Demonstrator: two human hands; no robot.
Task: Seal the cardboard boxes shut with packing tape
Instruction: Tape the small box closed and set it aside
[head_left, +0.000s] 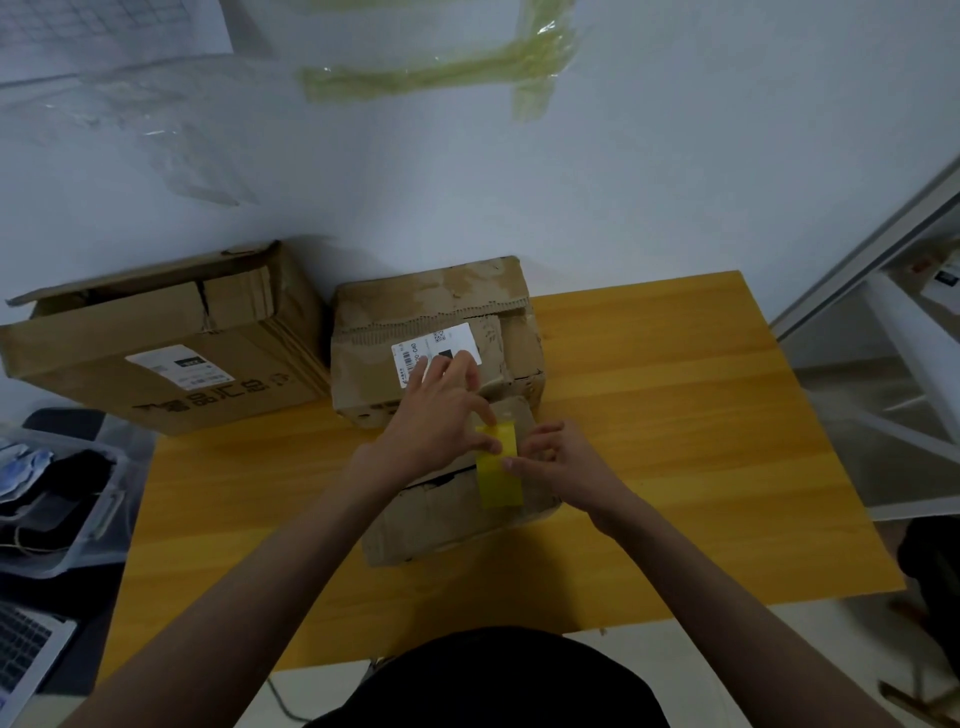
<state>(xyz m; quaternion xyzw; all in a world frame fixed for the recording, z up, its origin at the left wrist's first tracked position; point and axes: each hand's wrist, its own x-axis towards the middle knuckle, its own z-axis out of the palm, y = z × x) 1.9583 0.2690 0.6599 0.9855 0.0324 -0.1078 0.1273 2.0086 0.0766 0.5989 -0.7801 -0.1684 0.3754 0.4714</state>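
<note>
Three worn brown cardboard boxes on the yellow wooden table (675, 415): a large printed box (156, 358) far left by the wall, a labelled torn box (441, 322) mid-table, and a small crumpled box (447, 514) in front. Left hand (436, 415) presses straightish fingers onto its top, touching the yellow tape strip (498, 478); right hand (558, 460) pinches the strip's edge just beside.
</note>
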